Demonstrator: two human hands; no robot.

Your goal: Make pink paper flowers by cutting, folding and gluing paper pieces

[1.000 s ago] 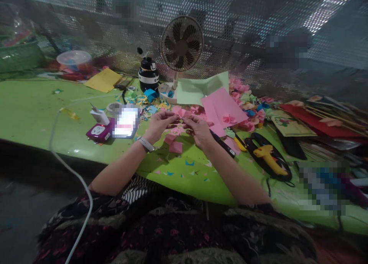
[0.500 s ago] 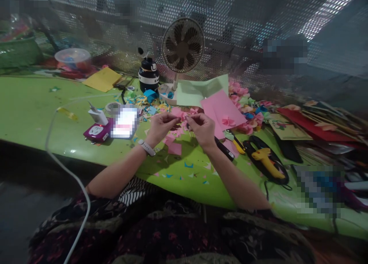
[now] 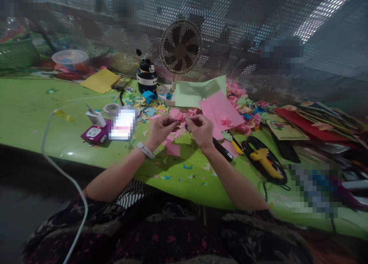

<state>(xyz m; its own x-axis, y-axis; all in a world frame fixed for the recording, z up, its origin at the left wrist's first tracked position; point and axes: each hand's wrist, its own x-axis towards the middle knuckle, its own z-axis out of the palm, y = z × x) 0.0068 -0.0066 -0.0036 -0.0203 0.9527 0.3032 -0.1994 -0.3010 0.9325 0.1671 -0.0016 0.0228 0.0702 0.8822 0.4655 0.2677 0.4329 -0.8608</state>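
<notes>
My left hand (image 3: 161,130), with a pale watch band on its wrist, pinches a small pink paper piece (image 3: 181,117) at its left side. On the other side, the thumb and finger of my right hand (image 3: 202,132) close on the same bit of paper. The fingertips almost meet, and the paper's exact shape is partly hidden. Pink paper scraps lie below and behind the hands, with a pink square (image 3: 173,150) just under them. Beyond my right hand are a larger pink sheet (image 3: 220,110) and a folded pink paper flower (image 3: 226,122).
A yellow glue gun (image 3: 263,158) rests on a black holder at right, near a yellow cutter (image 3: 237,146). Behind stand a small fan (image 3: 181,47) and a dark bottle (image 3: 147,78). A lit phone (image 3: 123,123) and a purple power socket (image 3: 96,133) sit at left, beside a white cable (image 3: 67,176).
The whole view has shifted slightly to the left. Both hands keep their pinch on the pink paper, with only slight finger movement.
</notes>
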